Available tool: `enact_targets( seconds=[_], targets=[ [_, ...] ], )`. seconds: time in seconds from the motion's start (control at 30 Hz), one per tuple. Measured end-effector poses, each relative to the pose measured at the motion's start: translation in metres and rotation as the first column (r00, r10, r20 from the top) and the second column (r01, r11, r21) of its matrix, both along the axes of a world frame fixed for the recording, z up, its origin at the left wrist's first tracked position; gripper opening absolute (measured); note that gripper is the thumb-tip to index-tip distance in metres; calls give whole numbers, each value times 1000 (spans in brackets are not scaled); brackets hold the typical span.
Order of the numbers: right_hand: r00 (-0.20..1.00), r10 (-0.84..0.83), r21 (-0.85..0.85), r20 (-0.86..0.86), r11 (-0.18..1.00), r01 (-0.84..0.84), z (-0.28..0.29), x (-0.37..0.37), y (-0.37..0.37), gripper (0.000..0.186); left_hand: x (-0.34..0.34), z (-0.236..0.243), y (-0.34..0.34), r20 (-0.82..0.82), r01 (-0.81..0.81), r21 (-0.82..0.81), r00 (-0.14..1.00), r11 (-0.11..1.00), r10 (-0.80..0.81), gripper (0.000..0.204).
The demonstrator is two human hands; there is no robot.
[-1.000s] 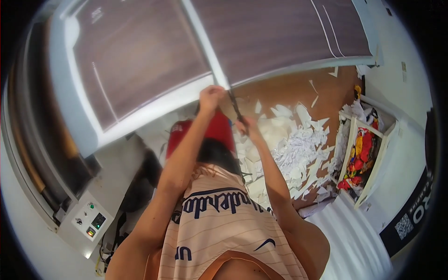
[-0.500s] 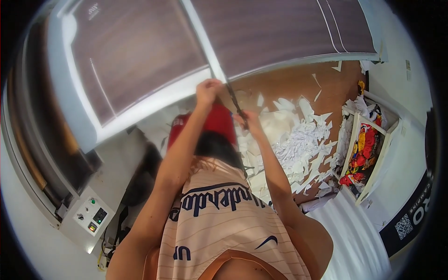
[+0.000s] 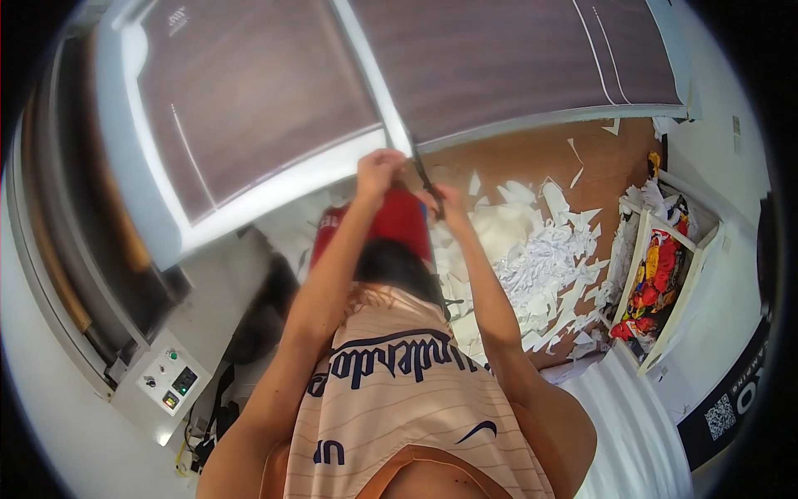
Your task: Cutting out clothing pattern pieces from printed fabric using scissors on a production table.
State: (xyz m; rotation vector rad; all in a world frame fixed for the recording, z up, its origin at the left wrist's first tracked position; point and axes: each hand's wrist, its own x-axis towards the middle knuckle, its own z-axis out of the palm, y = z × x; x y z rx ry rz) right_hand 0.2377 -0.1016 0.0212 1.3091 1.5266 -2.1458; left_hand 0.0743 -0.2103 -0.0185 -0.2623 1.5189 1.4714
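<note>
A large printed sheet [image 3: 258, 91] with brown panels, white borders and a white strip [image 3: 374, 62] between the panels lies ahead of me. At its near edge, beside the strip, my left hand [image 3: 381, 173] is closed and pinches the sheet's margin. In my right hand [image 3: 450, 206], lower and to the right, a pair of dark scissors [image 3: 426, 176] is held, fingers wrapped round the handles. The blades point up and away, at the near end of the white strip. How far they are apart is blurred.
White paper scraps [image 3: 540, 258] lie heaped on the brown floor [image 3: 465, 154] at the right. Beyond them stands a white-framed bin [image 3: 657, 295] of colourful cloth-like scraps. A machine with a control panel [image 3: 173, 384] and rollers [image 3: 62, 233] is at the left.
The whole view has shifted slightly, so everything sits a little lower and further right. Both hands keep their hold, and the scissors stay at the white strip's near end.
</note>
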Motion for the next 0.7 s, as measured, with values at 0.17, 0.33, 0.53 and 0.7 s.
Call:
enact_targets(
  seconds=[0.17, 0.33, 0.53, 0.7],
  targets=[
    [1000, -15, -12, 22, 1000, 15, -5, -6, 2, 14, -4, -1, 0, 15, -24, 19, 1000, 1000, 24, 10],
    [999, -33, -39, 0, 999, 33, -2, -3, -6, 14, -7, -1, -6, 22, 8, 14, 1000, 1000, -8, 9],
    [997, -81, -55, -9, 995, 81, 4, -9, -4, 18, -7, 12, -5, -1, -21, 36, 1000, 999, 21, 11],
    [999, -26, -26, -43, 999, 25, -6, -24, 8, 20, -9, 15, -4, 3, -17, 30, 1000, 999, 17, 13]
  ],
)
